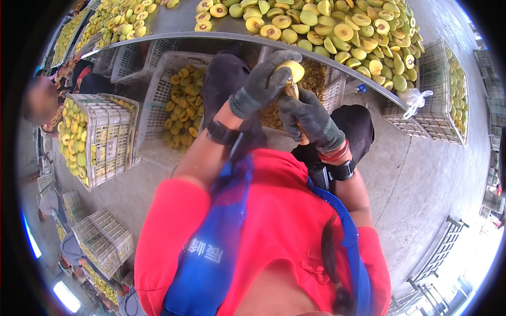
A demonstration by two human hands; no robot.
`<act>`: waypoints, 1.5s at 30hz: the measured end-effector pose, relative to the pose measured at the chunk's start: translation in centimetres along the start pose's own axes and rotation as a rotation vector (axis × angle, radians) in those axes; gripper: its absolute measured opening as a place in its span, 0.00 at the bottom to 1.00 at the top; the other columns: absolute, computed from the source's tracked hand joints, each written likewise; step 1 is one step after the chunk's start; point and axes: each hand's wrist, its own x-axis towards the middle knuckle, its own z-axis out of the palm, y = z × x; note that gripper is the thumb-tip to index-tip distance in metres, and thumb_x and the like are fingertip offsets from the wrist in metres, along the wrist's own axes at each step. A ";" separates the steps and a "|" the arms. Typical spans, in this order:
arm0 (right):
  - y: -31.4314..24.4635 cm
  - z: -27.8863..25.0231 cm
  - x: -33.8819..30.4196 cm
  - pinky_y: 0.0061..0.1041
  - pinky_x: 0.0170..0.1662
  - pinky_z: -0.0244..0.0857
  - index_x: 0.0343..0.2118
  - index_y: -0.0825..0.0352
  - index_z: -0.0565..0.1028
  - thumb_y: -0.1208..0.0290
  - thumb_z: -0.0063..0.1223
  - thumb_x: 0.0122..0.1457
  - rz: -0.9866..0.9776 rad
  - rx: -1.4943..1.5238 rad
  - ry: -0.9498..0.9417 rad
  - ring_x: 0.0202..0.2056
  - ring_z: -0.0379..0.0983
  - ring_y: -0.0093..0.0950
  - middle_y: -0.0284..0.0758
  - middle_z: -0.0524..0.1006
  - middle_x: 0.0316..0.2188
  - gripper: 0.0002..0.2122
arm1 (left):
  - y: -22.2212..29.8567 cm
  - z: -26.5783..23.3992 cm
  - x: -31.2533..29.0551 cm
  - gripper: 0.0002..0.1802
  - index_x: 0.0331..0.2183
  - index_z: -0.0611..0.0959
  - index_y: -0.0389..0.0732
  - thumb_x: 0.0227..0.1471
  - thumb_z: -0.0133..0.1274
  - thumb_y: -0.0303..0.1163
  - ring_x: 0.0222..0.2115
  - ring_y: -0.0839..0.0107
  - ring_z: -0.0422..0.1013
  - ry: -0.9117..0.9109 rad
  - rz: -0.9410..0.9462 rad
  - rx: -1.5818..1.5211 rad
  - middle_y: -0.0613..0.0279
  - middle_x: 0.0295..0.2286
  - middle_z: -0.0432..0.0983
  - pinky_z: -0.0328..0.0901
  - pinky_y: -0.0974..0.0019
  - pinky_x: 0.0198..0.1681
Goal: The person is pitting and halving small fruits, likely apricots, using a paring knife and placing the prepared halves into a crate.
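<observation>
Head view: the left hand, in a dark grey work glove, curls tight around a round yellow-green fruit, just below the edge of the grey metal table heaped with halved yellow fruit. The right hand, gloved too, sits right under the fruit, clenched on a wooden-handled knife touching it. Beneath the table stand white plastic crates of fruit.

Halved fruit on table; crates left, under table edge; crate right.
</observation>
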 end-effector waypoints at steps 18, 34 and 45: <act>-0.2 -0.3 -0.4 0.16 0.15 0.53 0.33 0.69 0.69 0.70 0.45 0.57 0.107 0.075 -0.081 0.13 0.59 0.16 0.28 0.66 0.16 0.07 | -0.2 0.3 -0.4 0.19 0.44 0.73 0.35 0.56 0.45 0.39 0.39 0.69 0.70 -0.042 -0.018 -0.185 0.55 0.38 0.73 0.65 0.67 0.43; -1.2 -1.1 -0.7 0.15 0.29 0.62 0.35 0.68 0.71 0.69 0.48 0.56 0.202 -0.028 -0.134 0.26 0.66 0.15 0.26 0.70 0.26 0.08 | -0.2 -0.4 -0.6 0.22 0.44 0.73 0.34 0.55 0.46 0.41 0.39 0.69 0.69 -0.077 0.065 -0.051 0.56 0.39 0.72 0.64 0.68 0.43; -0.4 -1.3 -0.7 0.15 0.27 0.60 0.36 0.68 0.70 0.68 0.46 0.57 0.212 -0.010 -0.191 0.24 0.64 0.14 0.25 0.69 0.25 0.09 | -0.7 -0.5 -1.1 0.23 0.45 0.73 0.35 0.55 0.46 0.43 0.40 0.68 0.69 -0.077 0.121 0.069 0.55 0.39 0.72 0.64 0.69 0.44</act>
